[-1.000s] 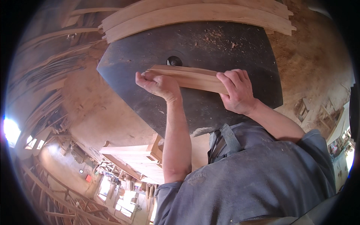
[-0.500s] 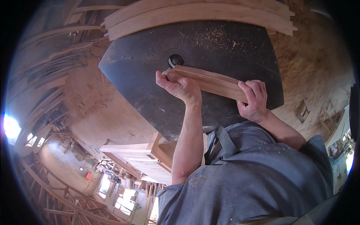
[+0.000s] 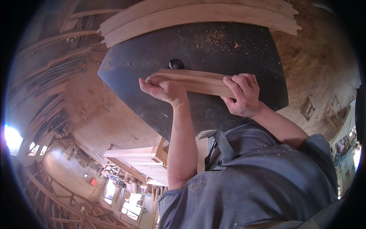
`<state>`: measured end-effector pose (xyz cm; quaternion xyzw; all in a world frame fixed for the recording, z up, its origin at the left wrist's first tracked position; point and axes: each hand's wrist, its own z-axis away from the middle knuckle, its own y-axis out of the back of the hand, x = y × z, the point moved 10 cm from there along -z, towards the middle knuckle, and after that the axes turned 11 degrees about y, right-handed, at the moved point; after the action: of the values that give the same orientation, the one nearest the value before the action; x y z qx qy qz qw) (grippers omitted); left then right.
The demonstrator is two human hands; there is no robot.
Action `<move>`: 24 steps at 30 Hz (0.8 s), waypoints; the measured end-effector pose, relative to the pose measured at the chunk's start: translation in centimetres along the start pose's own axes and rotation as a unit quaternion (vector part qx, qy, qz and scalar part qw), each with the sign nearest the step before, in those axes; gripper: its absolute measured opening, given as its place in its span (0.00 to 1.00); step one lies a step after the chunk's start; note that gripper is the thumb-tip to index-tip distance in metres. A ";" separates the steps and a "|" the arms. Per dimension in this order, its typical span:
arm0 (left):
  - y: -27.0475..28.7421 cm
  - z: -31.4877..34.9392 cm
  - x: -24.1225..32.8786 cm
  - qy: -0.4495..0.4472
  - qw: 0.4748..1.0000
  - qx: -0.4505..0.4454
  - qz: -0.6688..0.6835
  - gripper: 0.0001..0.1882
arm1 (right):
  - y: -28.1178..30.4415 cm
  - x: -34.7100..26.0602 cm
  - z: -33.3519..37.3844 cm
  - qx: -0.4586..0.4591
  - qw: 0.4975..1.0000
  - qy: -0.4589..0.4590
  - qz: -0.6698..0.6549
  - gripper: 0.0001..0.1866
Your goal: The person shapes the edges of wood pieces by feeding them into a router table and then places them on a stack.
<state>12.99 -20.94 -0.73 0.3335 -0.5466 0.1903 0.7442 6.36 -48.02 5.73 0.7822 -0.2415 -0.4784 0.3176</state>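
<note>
A short wooden piece lies on the dark tabletop of a spindle moulder, its long far edge just on my side of the round cutter spindle. Curled fingers of my left hand hold the piece at its left end; part of their grip is hidden. On the right end, my right hand wraps its fingers over the top, with the thumb on the near side. The view does not show clearly whether the wood touches the cutter.
Curved wooden slats lie along the table's far edge. Wood chips are scattered beyond the spindle. A stack of pale wooden parts stands at the lower left, beside my left arm. More curved timber leans at the far left.
Both hands have moved left with the wooden piece, sliding it past the cutter. The piece now lies more level across the view, its left end beyond the spindle.
</note>
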 end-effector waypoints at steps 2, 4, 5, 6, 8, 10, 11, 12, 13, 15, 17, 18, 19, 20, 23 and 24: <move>0.5 -1.2 0.3 -0.001 1.000 0.008 -0.015 0.24 | -0.8 -0.2 -1.0 0.002 1.000 0.010 -0.002 0.36; 0.9 -2.3 0.6 0.006 0.999 0.020 -0.036 0.25 | -1.4 -0.5 -2.0 0.000 1.000 0.018 -0.004 0.37; 1.1 -2.8 0.8 0.013 0.998 0.028 -0.050 0.26 | -1.7 -0.6 -2.4 0.001 1.000 0.022 -0.002 0.37; 1.2 -3.3 0.9 0.020 0.997 0.036 -0.063 0.27 | -2.1 -0.7 -2.8 0.003 1.000 0.026 -0.001 0.37; 1.7 -4.4 1.0 0.030 0.996 0.046 -0.072 0.31 | -3.1 -1.0 -3.7 0.002 0.999 0.036 -0.009 0.38; 1.9 -5.1 1.1 0.029 0.996 0.043 -0.068 0.35 | -3.7 -1.4 -4.4 0.005 0.999 0.045 -0.017 0.38; 1.9 -5.3 1.2 0.024 0.997 0.034 -0.060 0.37 | -4.0 -1.5 -4.7 0.003 0.999 0.049 -0.014 0.38; 1.9 -5.6 1.2 0.018 0.998 0.025 -0.052 0.39 | -4.3 -1.6 -5.0 0.001 0.998 0.054 -0.012 0.38; 2.3 -6.1 1.2 0.021 0.997 0.038 -0.062 0.40 | -4.6 -1.7 -5.3 0.000 0.998 0.059 -0.009 0.38; 3.3 -7.2 1.0 0.027 0.994 0.063 -0.082 0.41 | -5.2 -2.1 -6.2 -0.006 0.998 0.062 -0.018 0.37; 4.0 -8.3 0.9 0.013 0.994 0.070 -0.084 0.40 | -5.8 -2.4 -7.0 -0.011 0.997 0.065 -0.025 0.36; 4.4 -8.8 0.8 0.006 0.994 0.073 -0.085 0.39 | -6.1 -2.6 -7.3 -0.013 0.997 0.068 -0.028 0.36; 4.6 -9.2 0.8 0.009 0.994 0.076 -0.079 0.39 | -6.4 -2.7 -7.6 -0.015 0.997 0.070 -0.031 0.36; 5.0 -9.5 0.7 0.012 0.994 0.079 -0.073 0.38 | -6.7 -2.9 -8.0 -0.014 0.997 0.074 -0.034 0.35; 6.3 -10.7 0.6 0.022 0.991 0.100 -0.081 0.37 | -7.7 -3.6 -9.1 -0.016 0.995 0.089 -0.043 0.34; 6.8 -11.1 0.6 0.026 0.990 0.109 -0.088 0.37 | -8.1 -3.9 -9.5 -0.020 0.994 0.095 -0.046 0.33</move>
<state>16.40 -8.37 -0.20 0.4544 -0.4719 0.1913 0.7309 13.92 -37.32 5.38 0.8279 -0.1647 -0.4207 0.3325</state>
